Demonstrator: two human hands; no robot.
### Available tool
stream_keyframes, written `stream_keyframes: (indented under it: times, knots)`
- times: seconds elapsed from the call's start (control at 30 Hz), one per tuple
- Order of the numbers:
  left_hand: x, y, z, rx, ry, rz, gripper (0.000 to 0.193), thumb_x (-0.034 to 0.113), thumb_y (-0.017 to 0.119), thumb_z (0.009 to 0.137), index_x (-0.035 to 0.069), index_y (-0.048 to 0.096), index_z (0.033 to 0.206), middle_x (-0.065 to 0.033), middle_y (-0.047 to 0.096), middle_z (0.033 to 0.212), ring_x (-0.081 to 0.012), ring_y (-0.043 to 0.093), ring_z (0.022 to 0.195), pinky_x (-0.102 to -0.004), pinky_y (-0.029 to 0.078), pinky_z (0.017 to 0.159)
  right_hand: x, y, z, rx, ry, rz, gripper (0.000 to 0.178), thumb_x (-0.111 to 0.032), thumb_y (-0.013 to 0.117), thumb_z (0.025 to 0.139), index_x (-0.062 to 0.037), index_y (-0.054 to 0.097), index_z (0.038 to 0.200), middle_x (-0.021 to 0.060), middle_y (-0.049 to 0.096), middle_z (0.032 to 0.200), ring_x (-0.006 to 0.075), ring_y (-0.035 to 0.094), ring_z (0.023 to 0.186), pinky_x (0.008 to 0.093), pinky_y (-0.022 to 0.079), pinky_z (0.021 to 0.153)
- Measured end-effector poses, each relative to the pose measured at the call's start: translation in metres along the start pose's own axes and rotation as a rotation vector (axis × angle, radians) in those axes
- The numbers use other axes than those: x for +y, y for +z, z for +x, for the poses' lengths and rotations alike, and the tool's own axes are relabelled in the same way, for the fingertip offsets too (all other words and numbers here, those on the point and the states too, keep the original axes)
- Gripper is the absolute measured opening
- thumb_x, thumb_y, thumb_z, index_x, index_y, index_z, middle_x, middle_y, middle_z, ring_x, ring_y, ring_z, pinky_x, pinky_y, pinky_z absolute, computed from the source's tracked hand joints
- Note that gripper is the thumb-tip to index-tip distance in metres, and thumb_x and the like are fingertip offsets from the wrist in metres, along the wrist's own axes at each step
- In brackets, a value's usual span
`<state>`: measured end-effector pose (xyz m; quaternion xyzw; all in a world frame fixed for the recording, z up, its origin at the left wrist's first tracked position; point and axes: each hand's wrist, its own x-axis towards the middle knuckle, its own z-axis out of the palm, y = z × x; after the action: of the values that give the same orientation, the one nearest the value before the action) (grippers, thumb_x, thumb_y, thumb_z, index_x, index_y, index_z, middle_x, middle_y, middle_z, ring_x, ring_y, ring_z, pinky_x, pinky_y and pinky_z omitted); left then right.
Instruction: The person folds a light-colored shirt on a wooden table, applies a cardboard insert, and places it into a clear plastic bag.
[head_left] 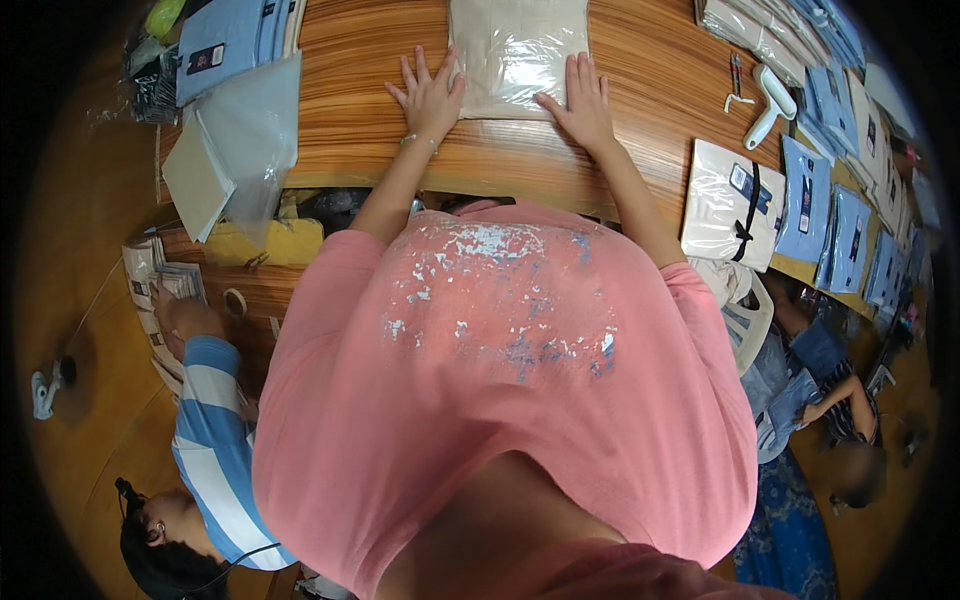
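A beige folded cloth item in a clear plastic bag [520, 55] lies flat on the wooden table, its far end cut off by the top of the view. My left hand [430, 98] rests at its left edge, fingers spread, partly on the wood. On the right side, my right hand [582, 105] lies with straight fingers along the bag's edge, the thumb over its near corner. Neither hand grips anything. Light glares off the plastic between them.
Blue packed garments [225, 50], clear plastic bags [265, 130] and beige card sheets [198, 180] sit at the left. To the right are a white lint roller [770, 105], a beige packet with black ribbon [732, 200] and blue packets [805, 185]. Other people work on both sides.
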<state>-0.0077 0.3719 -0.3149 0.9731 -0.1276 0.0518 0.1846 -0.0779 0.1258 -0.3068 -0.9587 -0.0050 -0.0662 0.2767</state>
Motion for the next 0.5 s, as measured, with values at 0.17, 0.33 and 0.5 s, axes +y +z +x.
stream_keyframes:
  times: [0.17, 0.33, 0.5]
  knots:
    - [0.0, -0.023, -0.002, 0.064, -0.003, -0.497, 0.05, 0.038, 0.045, 0.09, 0.02, 0.04, 0.137, -0.0187, 0.029, 0.143, -0.0388, 0.022, 0.132, -0.0565, 0.015, 0.105, 0.012, -0.036, -0.013, 0.14, 0.098, 0.58, 0.072, -0.027, 0.057, 0.081, -0.002, 0.026, 0.14, 0.0213, 0.025, 0.145, 0.034, 0.015, 0.138, 0.0485, 0.01, 0.111]
    - [0.002, -0.026, -0.051, 0.063, 0.206, -0.285, 0.054, 0.018, 0.057, 0.08, 0.01, 0.043, 0.132, -0.0173, 0.043, 0.127, -0.0358, 0.037, 0.118, -0.0447, 0.028, 0.101, -0.015, -0.023, -0.057, 0.075, 0.037, -0.051, 0.068, -0.011, 0.058, 0.072, -0.0134, 0.035, 0.137, 0.0179, 0.033, 0.139, 0.0346, 0.025, 0.133, 0.0598, 0.014, 0.105]
    - [0.01, -0.03, -0.02, 0.052, 0.282, -0.167, 0.055, 0.014, 0.063, 0.077, 0.014, 0.046, 0.13, -0.015, 0.044, 0.123, -0.0339, 0.04, 0.113, -0.0438, 0.032, 0.098, -0.021, -0.012, -0.032, 0.216, 0.069, -0.101, 0.05, -0.013, 0.059, 0.077, -0.0183, 0.05, 0.126, 0.0144, 0.041, 0.131, 0.0315, 0.037, 0.121, 0.0584, 0.02, 0.101]
